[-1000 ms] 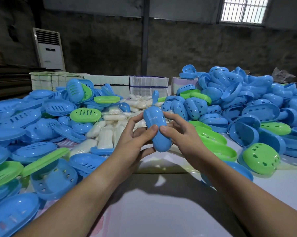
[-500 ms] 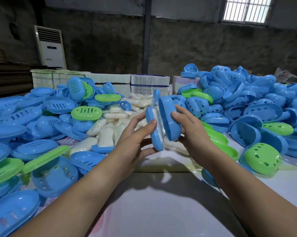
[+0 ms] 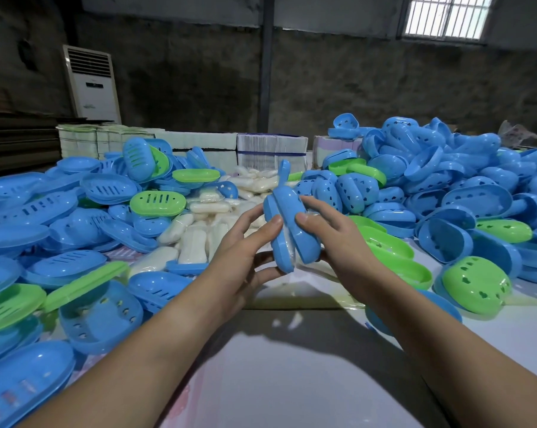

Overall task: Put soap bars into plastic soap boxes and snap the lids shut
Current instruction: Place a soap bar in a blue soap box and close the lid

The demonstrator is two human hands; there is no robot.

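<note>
White table [image 3: 291, 381] ran from the near edge to the far stacks, most of it buried. Right side: large heap of blue box halves [image 3: 446, 180], piled high, a few green ones among them. Left side: lower spread of blue lids and trays [image 3: 60, 211], slotted tops showing, some green. Behind the heaps, bundled stacks of flat cartons [image 3: 271, 148] stood along the far edge; a white floor-standing air conditioner [image 3: 91, 83] stood against the dark wall beyond. Between the two heaps, at mid-table, lay a loose pile of wrapped white soap bars [image 3: 196, 242].

Both forearms reached in from the bottom. Held above the table just in front of the soap pile: one blue soap box [image 3: 291, 230], standing on end, its two halves hinged apart in a narrow V, gap open toward the camera. A pale wrapped bar [image 3: 288, 242] showed in the gap. Left hand [image 3: 245, 257] gripped the left half, thumb on its edge, fingers behind. Right hand [image 3: 338, 239] gripped the right half, thumb on its outer shell. Hands close together, thumbs nearly meeting. Lid not snapped shut.
</note>
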